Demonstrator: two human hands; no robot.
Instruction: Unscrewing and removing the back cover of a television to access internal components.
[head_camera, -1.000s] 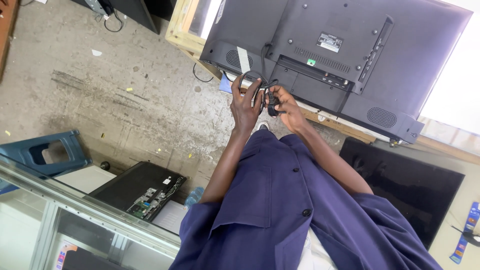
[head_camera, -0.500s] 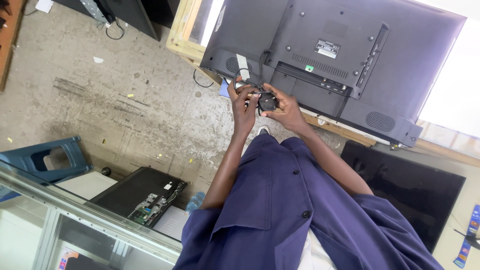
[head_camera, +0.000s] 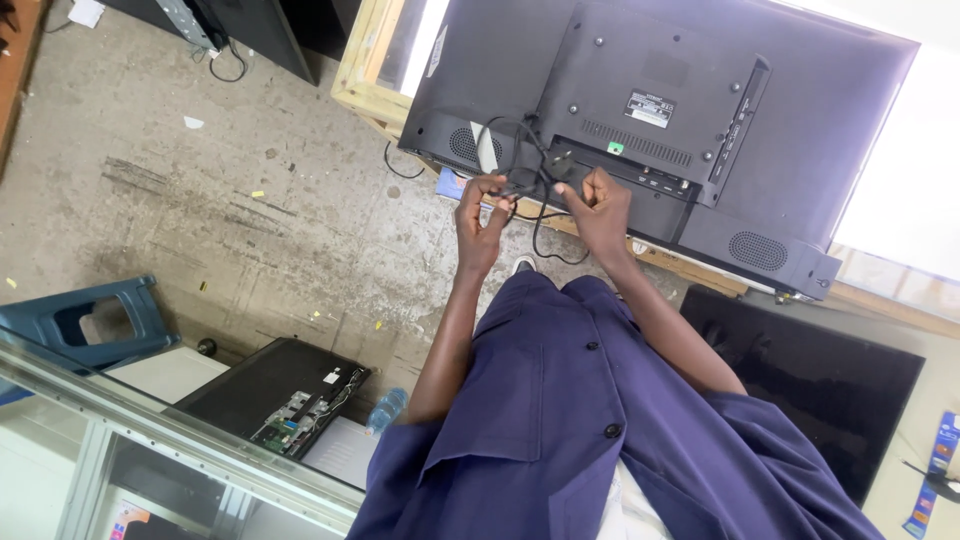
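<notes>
Behind television (head_camera: 640, 110), hands (head_camera: 545, 205) gripping black cable (head_camera: 530, 165)

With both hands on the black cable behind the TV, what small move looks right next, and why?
Probably draw the hands apart to loosen the tangle. The left hand and right hand both grip the black power cable, which loops loosely between them and hangs from the back of the television.

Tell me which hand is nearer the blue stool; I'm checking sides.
Left. The left hand grips the black cable on the blue stool's side, though well apart from it; the right hand holds the cable farther away, by the television back.
</notes>
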